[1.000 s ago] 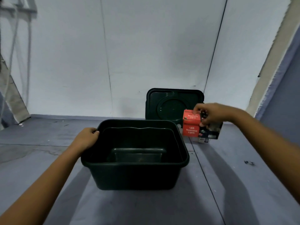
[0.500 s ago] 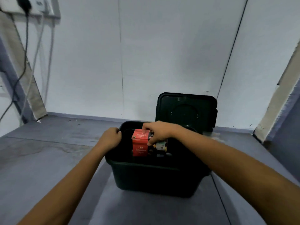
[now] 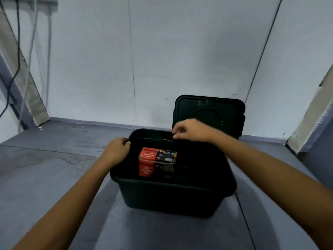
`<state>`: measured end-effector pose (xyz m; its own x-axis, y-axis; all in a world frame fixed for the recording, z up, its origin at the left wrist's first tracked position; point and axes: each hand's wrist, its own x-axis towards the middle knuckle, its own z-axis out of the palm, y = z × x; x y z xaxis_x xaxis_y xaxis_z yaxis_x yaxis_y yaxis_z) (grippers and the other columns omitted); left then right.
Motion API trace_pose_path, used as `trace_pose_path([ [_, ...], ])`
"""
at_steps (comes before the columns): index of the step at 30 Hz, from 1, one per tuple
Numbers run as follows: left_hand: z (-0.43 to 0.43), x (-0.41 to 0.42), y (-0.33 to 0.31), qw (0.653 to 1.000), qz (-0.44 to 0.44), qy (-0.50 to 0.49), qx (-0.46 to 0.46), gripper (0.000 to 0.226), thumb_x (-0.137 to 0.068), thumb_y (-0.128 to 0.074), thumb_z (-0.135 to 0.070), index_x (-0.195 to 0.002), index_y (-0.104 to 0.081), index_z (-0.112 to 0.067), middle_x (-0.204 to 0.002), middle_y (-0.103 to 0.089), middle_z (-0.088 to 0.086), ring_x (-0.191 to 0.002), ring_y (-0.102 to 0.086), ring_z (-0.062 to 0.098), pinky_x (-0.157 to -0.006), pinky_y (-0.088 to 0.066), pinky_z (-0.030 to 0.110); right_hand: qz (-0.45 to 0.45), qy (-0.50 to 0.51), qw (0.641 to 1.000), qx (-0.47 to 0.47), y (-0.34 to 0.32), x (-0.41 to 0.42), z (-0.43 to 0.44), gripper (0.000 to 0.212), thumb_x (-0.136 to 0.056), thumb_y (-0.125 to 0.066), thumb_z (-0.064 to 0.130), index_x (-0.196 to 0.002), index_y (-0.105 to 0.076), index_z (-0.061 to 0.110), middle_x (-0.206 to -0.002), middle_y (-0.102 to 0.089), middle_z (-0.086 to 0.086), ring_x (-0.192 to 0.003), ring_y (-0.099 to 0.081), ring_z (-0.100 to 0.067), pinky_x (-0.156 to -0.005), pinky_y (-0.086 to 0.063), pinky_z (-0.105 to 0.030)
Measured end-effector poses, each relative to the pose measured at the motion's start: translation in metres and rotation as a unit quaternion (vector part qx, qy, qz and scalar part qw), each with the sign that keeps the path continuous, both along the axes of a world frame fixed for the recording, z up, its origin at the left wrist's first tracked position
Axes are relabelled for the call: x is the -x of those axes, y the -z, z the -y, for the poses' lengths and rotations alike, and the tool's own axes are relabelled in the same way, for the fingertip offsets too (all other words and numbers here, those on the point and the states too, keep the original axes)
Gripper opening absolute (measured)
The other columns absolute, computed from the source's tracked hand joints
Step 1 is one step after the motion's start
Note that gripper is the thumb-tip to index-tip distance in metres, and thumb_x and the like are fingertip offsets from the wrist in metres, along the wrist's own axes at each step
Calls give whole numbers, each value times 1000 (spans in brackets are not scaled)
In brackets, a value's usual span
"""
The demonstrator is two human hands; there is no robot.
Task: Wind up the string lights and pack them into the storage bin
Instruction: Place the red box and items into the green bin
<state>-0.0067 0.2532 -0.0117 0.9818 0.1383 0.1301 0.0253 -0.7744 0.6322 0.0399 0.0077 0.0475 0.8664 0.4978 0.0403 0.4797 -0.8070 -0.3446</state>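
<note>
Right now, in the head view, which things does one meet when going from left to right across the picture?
First the hanging cables → left hand → LED lights box → right hand → pale slanted post. The storage bin and its lid span several of these, so they are left out.

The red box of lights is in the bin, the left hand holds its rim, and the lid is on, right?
Not quite: the lid is off, propped against the wall behind the bin, as the head view shows. The red box is inside and the left hand holds the rim.
</note>
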Motion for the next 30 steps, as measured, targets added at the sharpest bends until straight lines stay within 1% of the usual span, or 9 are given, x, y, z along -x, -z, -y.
trace_pose_path([
  [3, 3, 1, 0, 1000, 4, -3, 4, 34, -98, -40, -17, -122, -56, 0, -116, -62, 20, -101, -58, 30, -79, -41, 30, 11, 90, 996, 6, -12, -15, 69, 22, -85, -65, 21, -105, -67, 13, -105, -67, -5, -91, -59, -13, -81, -42, -21],
  [6, 4, 1, 0, 1000, 4, -7, 0, 35, -98, -40, -17, -124, -55, 0, -120, -61, 21, -106, -57, 32, -83, -41, 32, -25, 161, 982, 97, 9, -28, 130, 27, -85, -66, 19, -110, -64, 10, -111, -64, -9, -90, -56, -17, -78, -41, -24],
  [9, 3, 2, 1, 1000, 5, -8, 3, 35, -98, -41, -17, -124, -55, 1, -121, -60, 21, -108, -56, 33, -86, -41, 33, -38, 194, 960, 199, 45, -32, 165, 33, -86, -63, 19, -115, -61, 5, -117, -62, -12, -102, -58, -25, -79, -41, -26],
  [11, 3, 1, 1, 1000, 6, -9, 9, 35, -98, -41, -17, -124, -55, 1, -121, -60, 21, -108, -56, 32, -85, -41, 33, -57, 211, 949, 228, 65, -32, 179, 34, -86, -62, 20, -116, -58, 5, -117, -60, -14, -105, -57, -27, -76, -38, -25],
  [13, 3, 2, 1, 1000, 8, -9, 13, 34, -97, -41, -17, -124, -55, 0, -120, -60, 20, -107, -56, 31, -83, -40, 32, -60, 229, 941, 241, 79, -32, 187, 34, -86, -62, 19, -117, -56, 5, -118, -59, -14, -105, -56, -28, -79, -41, -27],
  [18, 4, 3, 1, 1000, 2, -11, 21, 35, -98, -41, -18, -126, -54, -1, -121, -60, 19, -108, -56, 30, -82, -39, 32, -22, 252, 936, 243, 89, -35, 194, 26, -87, -59, 15, -111, -59, 4, -114, -59, -15, -100, -57, -26, -80, -43, -27],
  [22, 4, 3, 0, 1000, -2, -10, 22, 35, -98, -41, -17, -125, -55, -1, -122, -60, 20, -110, -56, 32, -87, -41, 34, -39, 229, 943, 240, 75, -31, 189, 25, -85, -62, 13, -106, -62, 1, -110, -62, -16, -89, -55, -23, -72, -38, -24],
  [27, 5, 5, -1, 999, -7, -12, 33, 35, -98, -42, -18, -126, -54, -1, -122, -59, 20, -110, -55, 32, -90, -42, 36, 32, 175, 971, 157, -2, -18, 155, 20, -82, -66, 13, -100, -63, 5, -97, -65, -10, -78, -55, -17, -63, -39, -22],
  [30, 6, 5, -3, 999, -8, -14, 29, 35, -97, -42, -17, -126, -54, -1, -123, -59, 20, -112, -55, 32, -92, -41, 36, 91, 121, 980, 125, -57, 4, 119, 23, -81, -69, 17, -102, -61, 10, -93, -61, -2, -80, -55, -15, -61, -38, -19],
])
